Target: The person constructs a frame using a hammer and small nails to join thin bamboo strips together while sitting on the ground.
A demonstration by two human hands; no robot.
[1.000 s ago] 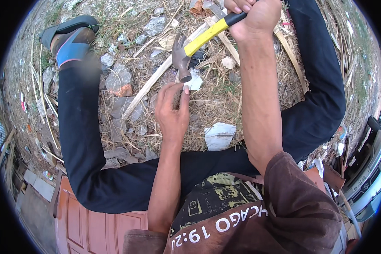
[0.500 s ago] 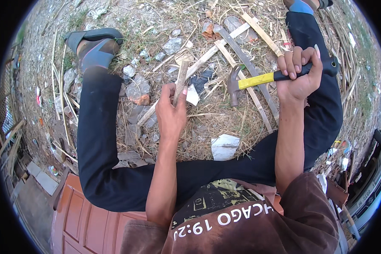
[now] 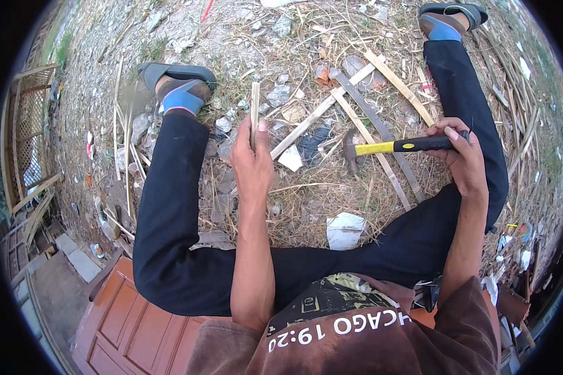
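Observation:
My left hand (image 3: pixel 251 153) is closed round a short strip of wood (image 3: pixel 254 100), which points up and away between thumb and fingers. In my right hand (image 3: pixel 460 150) is a claw hammer (image 3: pixel 378 148) with a yellow and black handle, gripped near the end of its black part. The hammer's dark head (image 3: pixel 351 152) points left, over the ground between my legs. Just beyond the hammer lie pale wooden slats (image 3: pixel 372 147) and a grey slat (image 3: pixel 381 131), crossing one another on dry grass.
A white broken tile (image 3: pixel 344 230) lies close to my lap, with a smaller white piece (image 3: pixel 290 159) farther off. Stones (image 3: pixel 279 95) and wood scraps litter the ground. A reddish-brown panelled board (image 3: pixel 141 328) is beneath me. Lattice (image 3: pixel 34 128) stands at the far left.
My right hand has lowered and moved right, turning the hammer nearly level. The wood strip in my left hand now stands more upright. The whole view has shifted slightly.

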